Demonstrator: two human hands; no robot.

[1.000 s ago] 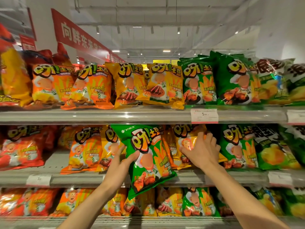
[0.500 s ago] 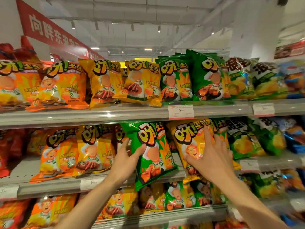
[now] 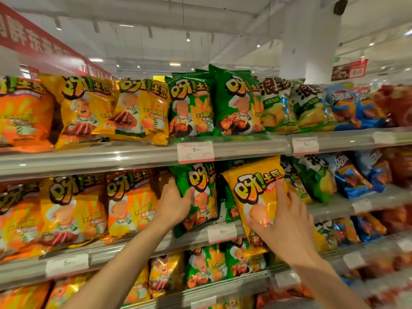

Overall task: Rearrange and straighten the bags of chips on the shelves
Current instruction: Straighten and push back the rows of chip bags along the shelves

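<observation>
Head view: left hand point(image 3: 175, 202) grips green bag point(image 3: 201, 197) edge, right hand point(image 3: 284, 221) grips yellow bag point(image 3: 256, 192)

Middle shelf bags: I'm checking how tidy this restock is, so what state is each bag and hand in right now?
green bag: tilted, bottom over the shelf edge, held at its left side.
yellow bag: tilted, pulled forward, bottom hanging below the shelf edge.
left hand: grip curled round the green bag's edge.
right hand: fingers spread on the yellow bag's front.
</observation>
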